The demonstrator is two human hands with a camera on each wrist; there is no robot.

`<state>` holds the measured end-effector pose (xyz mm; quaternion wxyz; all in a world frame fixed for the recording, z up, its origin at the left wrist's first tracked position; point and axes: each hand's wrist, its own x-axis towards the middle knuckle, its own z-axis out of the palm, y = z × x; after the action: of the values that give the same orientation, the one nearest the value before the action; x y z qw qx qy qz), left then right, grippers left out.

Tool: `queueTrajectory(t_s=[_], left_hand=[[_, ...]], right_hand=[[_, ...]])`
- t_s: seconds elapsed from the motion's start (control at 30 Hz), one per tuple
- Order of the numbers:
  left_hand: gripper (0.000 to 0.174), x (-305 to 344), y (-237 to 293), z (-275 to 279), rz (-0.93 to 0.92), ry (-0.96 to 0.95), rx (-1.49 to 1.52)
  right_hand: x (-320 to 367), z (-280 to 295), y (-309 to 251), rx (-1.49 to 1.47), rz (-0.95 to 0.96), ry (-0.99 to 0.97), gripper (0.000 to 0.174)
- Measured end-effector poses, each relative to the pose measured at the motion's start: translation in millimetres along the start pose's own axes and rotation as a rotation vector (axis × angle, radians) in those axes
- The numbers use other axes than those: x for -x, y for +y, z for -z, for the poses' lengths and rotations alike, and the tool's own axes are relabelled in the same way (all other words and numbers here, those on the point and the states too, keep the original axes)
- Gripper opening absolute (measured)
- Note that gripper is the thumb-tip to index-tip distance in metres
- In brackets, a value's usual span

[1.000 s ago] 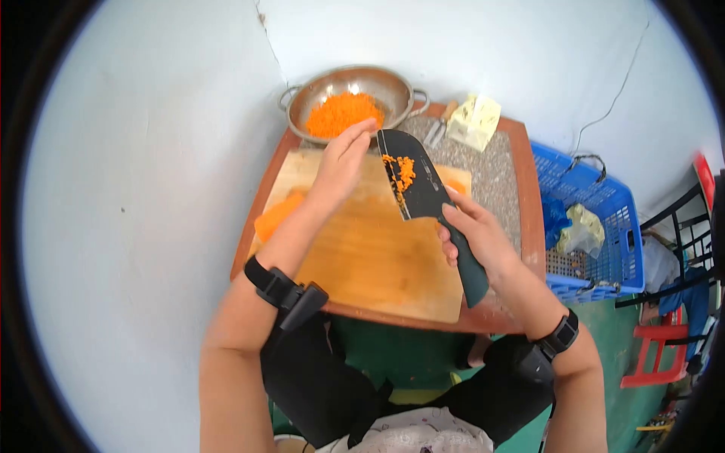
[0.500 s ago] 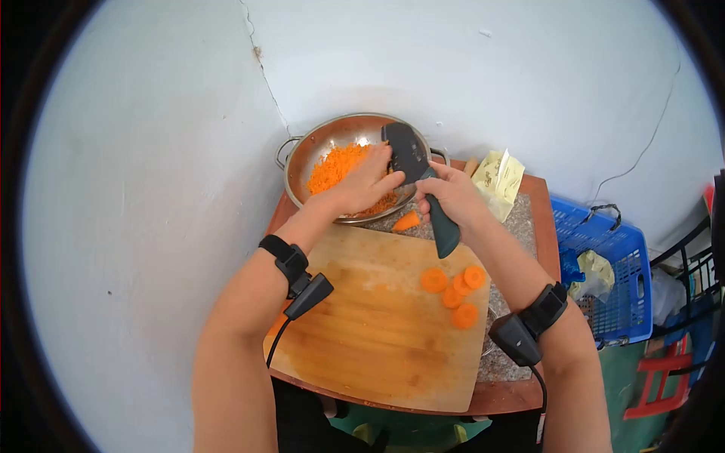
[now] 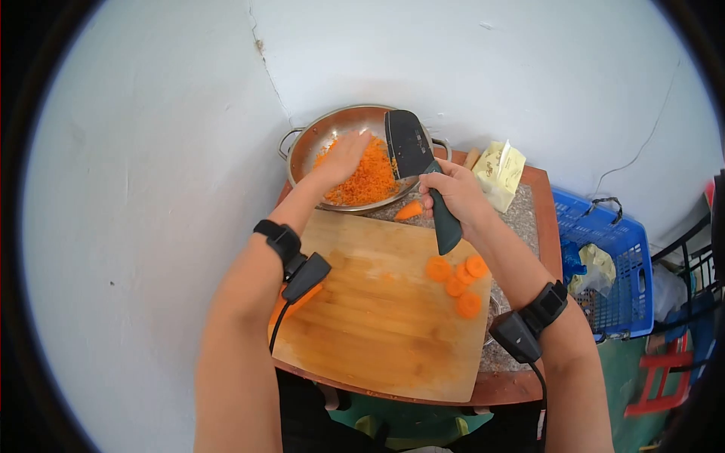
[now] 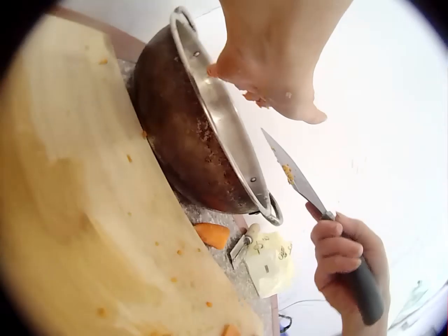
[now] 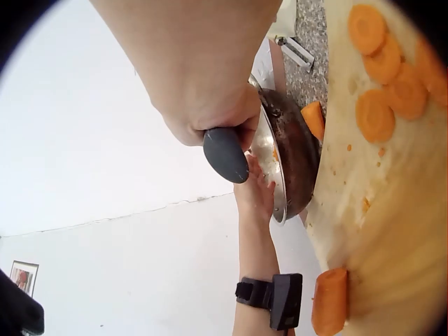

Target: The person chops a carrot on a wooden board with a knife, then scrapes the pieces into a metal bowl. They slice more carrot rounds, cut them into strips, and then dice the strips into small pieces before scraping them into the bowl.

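Note:
My right hand (image 3: pixel 455 198) grips the dark green handle of a broad black-bladed kitchen knife (image 3: pixel 408 142). The blade is raised at the right side of a two-handled metal pan (image 3: pixel 305 153), with small carrot bits stuck to it in the left wrist view. Finely chopped carrot (image 3: pixel 370 183) lies in the pan. Over that heap, my left hand (image 3: pixel 344 158) reaches in with its fingers extended. Carrot bits cling to the left hand (image 4: pixel 276 84) in the left wrist view. The wooden cutting board (image 3: pixel 362 317) lies in front of the pan.
Several carrot slices (image 3: pixel 468 305) lie at the board's right, and a larger carrot piece (image 5: pixel 330 301) at its left. A carrot end (image 3: pixel 409 211), a peeler (image 4: pixel 241 246) and a yellow packet (image 3: pixel 500 172) sit near the pan. A blue basket (image 3: pixel 640 291) stands right of the table.
Both hands and the knife moved forward from above the board to the pan. The carrot bits on the blade are mostly gone. Since half a second ago, the left hand moved left, away from the blade.

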<state>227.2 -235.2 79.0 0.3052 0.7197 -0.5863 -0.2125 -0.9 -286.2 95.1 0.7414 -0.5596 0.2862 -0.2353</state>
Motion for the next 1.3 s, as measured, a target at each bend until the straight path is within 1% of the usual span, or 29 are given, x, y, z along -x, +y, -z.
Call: queueTrajectory(t_s=[0.07, 0.17, 0.23, 0.27, 0.3, 0.33, 0.37, 0.4, 0.5, 0.6, 0.7, 0.77, 0.8, 0.87, 0.9, 0.97, 1.0, 1.07, 1.1, 1.17, 1.2, 1.27, 1.3], left_hand=[[0.059, 1.5, -19.5, -10.2, -0.132, 0.183, -0.063], [0.057, 28.7, 21.3, -26.2, -0.509, 0.102, 0.029], [0.058, 39.7, 25.3, -30.2, -0.37, 0.046, -0.064], [0.059, 44.3, 26.6, -30.8, -0.298, 0.017, -0.11], [0.062, 45.6, 24.8, -19.5, -0.116, -0.057, -0.184], [0.06, 43.3, 4.3, -15.6, -0.075, 0.007, -0.154], [0.057, 35.7, -28.0, -18.1, -0.034, 0.075, -0.123], [0.055, 28.7, -42.6, -19.7, 0.005, 0.144, -0.089], [0.043, 30.1, -5.7, 2.7, 0.008, 0.257, -0.005], [0.033, 27.5, 21.9, 6.2, 0.112, 0.269, -0.105], [0.049, 19.6, 18.8, -1.4, -0.187, 0.424, -0.165], [0.054, 17.9, 25.1, -17.1, -0.453, 0.407, -0.363], [0.057, 19.8, 29.4, -22.0, -0.583, 0.394, -0.461], [0.06, 24.8, 31.6, -19.1, -0.403, 0.16, -0.442], [0.062, 27.7, 30.9, -17.7, -0.311, 0.043, -0.431], [0.058, 32.9, 20.0, -12.2, -0.174, 0.037, -0.659], [0.056, 32.2, 16.8, -10.3, -0.107, 0.035, -0.771], [0.055, 20.4, 20.1, -3.9, -0.119, 0.162, -0.611], [0.055, 17.2, 23.8, -1.5, -0.119, 0.224, -0.527], [0.055, 11.3, 32.4, -1.8, -0.281, 0.365, -0.269], [0.055, 8.7, 36.8, -0.8, -0.364, 0.437, -0.136], [0.058, 8.1, 41.6, 4.4, -0.433, 0.626, -0.198], [0.059, 9.3, 42.2, 8.7, -0.464, 0.718, -0.235]], right_hand=[[1.3, -1.5, 0.6, -0.015, 0.021, 0.026, 0.004], [0.2, -12.0, -3.0, -0.035, 0.062, 0.052, 0.003], [0.9, -20.1, -5.9, -0.084, 0.112, 0.079, 0.003], [1.5, -18.6, -6.6, -0.113, 0.079, 0.092, 0.003], [0.7, -16.8, -7.8, -0.143, 0.051, 0.106, 0.003], [1.9, -15.0, -9.4, -0.172, 0.025, 0.12, 0.003], [7.2, -14.0, -12.7, -0.155, 0.037, 0.142, 0.002], [11.9, -11.3, -16.4, -0.14, 0.045, 0.139, 0.002], [24.4, -1.2, -20.3, -0.091, 0.047, 0.104, 0.004], [35.3, 3.8, -22.2, -0.041, 0.04, 0.041, 0.005], [43.7, 0.5, -22.1, -0.016, 0.037, 0.044, 0.005], [46.8, -5.4, -22.6, 0.013, 0.028, 0.068, 0.004], [44.8, -4.6, -21.6, 0.018, 0.035, 0.042, 0.004], [36.0, -2.6, -17.9, 0.025, 0.045, -0.01, 0.003], [33.7, -2.9, -16.2, -0.05, 0.05, 0.026, 0.003], [27.3, -4.2, -16.6, -0.194, 0.068, 0.096, 0.003], [23.3, -1.1, -17.5, -0.18, 0.088, 0.084, 0.003], [17.9, 3.6, -13.1, -0.163, 0.109, 0.061, 0.003], [17.9, 0.6, -12.1, -0.113, 0.102, 0.068, 0.006], [19.4, -4.3, -16.1, -0.008, 0.102, 0.092, 0.014], [17.6, -6.5, -14.2, 0.211, 0.203, 0.133, 0.019], [11.6, -13.6, -2.0, 0.649, 0.4, 0.204, 0.03], [11.5, -18.1, 5.7, 0.964, 0.66, 0.313, 0.047]])
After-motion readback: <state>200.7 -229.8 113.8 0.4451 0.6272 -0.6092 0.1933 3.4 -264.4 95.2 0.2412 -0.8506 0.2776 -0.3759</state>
